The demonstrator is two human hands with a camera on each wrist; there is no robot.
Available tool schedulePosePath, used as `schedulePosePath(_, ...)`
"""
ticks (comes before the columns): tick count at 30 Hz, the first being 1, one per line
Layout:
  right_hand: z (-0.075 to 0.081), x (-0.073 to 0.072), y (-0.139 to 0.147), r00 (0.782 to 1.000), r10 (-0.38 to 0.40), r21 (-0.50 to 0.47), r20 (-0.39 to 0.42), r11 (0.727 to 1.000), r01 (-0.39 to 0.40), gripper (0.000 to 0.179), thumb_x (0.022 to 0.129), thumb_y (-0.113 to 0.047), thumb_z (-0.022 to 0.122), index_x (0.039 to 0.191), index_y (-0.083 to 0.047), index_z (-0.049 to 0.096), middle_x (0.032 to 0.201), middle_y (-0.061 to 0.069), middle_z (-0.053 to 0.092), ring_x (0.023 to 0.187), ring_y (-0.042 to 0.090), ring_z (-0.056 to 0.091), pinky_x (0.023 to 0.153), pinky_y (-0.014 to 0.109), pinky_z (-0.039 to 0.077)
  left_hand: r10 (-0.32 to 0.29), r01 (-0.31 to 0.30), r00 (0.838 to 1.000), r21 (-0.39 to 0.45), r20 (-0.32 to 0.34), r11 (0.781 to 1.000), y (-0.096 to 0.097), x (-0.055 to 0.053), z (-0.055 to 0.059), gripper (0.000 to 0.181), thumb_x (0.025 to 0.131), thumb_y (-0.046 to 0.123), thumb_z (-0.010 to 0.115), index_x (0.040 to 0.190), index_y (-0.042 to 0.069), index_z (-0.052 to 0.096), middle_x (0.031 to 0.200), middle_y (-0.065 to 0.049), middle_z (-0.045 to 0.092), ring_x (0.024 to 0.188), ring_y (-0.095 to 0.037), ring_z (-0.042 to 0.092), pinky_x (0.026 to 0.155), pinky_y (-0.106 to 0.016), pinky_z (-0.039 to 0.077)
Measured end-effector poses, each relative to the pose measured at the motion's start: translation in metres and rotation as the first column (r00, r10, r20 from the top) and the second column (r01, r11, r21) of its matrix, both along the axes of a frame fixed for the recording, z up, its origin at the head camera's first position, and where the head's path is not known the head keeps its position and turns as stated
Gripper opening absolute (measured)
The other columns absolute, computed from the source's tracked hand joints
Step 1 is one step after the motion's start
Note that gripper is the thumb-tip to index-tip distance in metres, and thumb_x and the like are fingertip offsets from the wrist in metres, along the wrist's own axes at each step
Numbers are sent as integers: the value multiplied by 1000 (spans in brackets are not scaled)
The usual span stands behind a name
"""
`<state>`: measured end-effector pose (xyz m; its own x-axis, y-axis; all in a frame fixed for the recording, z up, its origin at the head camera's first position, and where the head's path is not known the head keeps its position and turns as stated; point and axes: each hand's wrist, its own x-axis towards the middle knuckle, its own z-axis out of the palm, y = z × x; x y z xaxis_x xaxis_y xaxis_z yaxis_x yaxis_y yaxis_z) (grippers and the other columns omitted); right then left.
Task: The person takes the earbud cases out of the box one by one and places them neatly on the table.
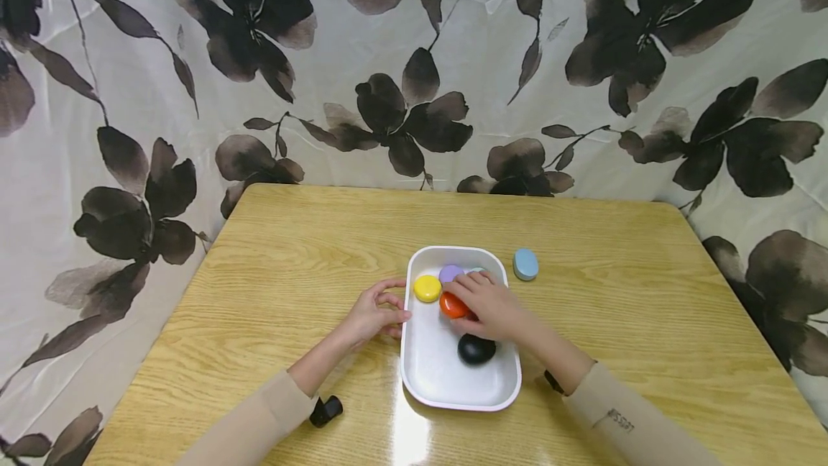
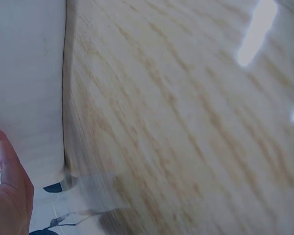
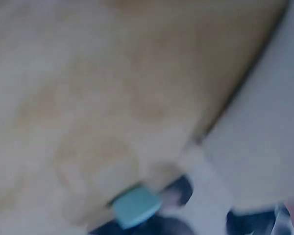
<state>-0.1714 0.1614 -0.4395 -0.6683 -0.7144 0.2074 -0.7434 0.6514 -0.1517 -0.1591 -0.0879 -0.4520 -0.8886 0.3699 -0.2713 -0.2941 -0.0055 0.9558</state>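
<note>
A white tray (image 1: 427, 380) holds several smooth rounded pieces. My right hand (image 1: 494, 308) reaches over its right side, finger and thumb around an orange-red piece (image 1: 453, 305). A yellow piece (image 1: 427, 288) and a purple piece (image 1: 450, 274) lie close by; a pale green one (image 1: 477, 270) is mostly hidden behind the fingers. Below the hand sits a black piece (image 1: 476, 349). At the tray's left wall, my left hand (image 1: 375, 313) rests its loosely bent fingers against the side; the left wrist view shows this hand beside the white wall (image 2: 29, 88).
A light blue piece (image 1: 526, 265) lies on the wooden table (image 1: 310, 250) outside the tray, beyond its upper right corner; it appears in the right wrist view as well. Behind the table hangs a flowered cloth (image 1: 323, 42). A black wrist device (image 1: 326, 411) sits by the left sleeve.
</note>
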Motion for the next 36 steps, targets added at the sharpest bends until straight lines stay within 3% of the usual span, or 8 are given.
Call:
schedulePosePath(6, 21, -19, 34, 980, -194, -85, -34, 978, 190, 50, 77, -30, 71, 118, -12, 50, 112, 10, 52, 105, 32, 46, 96, 56, 33, 9, -9, 1000, 0, -9, 1000, 1, 0, 0, 60, 79, -7, 65, 133, 2, 40, 84, -6, 52, 65, -15, 59, 57, -30, 58)
schedulePosePath(11, 22, -31, 74, 945, -326, -144, -24, 937, 319, 50, 78, -27, 71, 118, -10, 47, 111, 12, 49, 106, 36, 42, 92, 57, 30, 0, 0, 1000, -2, -12, 1000, 0, 0, -1, 61, 79, -7, 65, 133, 1, 39, 84, -6, 52, 64, -13, 59, 58, -31, 58)
schedulePosePath(19, 8, -39, 123, 867, -491, -12, 87, 869, 494, 54, 84, -30, 64, 126, -7, 39, 120, 19, 43, 112, 42, 34, 95, 63, 22, -4, 4, 1000, 6, -2, 1000, 0, 0, -2, 60, 80, -6, 64, 134, 2, 38, 85, -6, 52, 65, -14, 60, 58, -32, 58)
schedulePosePath(22, 1, -41, 135, 845, -524, 38, 108, 851, 523, 56, 86, -32, 62, 128, -5, 36, 121, 21, 41, 112, 44, 33, 95, 64, 22, -2, 2, 1000, 5, 1, 1000, 1, 0, -2, 60, 80, -6, 64, 134, 2, 39, 85, -6, 52, 65, -14, 60, 58, -32, 58)
schedulePosePath(29, -12, -44, 149, 817, -552, 161, 168, 833, 530, 57, 89, -34, 57, 130, -3, 33, 124, 25, 39, 112, 48, 32, 93, 65, 23, -1, 1, 1000, -2, 0, 1000, 2, 1, -2, 60, 80, -6, 65, 134, 2, 39, 85, -6, 52, 63, -14, 60, 58, -32, 58)
schedulePosePath(36, -15, -46, 148, 807, -551, 225, 212, 831, 508, 56, 90, -35, 55, 131, -6, 32, 125, 25, 40, 112, 48, 33, 91, 67, 23, 6, -6, 1000, -2, -1, 1000, 1, 1, -3, 60, 80, -6, 64, 133, 2, 39, 85, -7, 52, 63, -14, 59, 57, -31, 58)
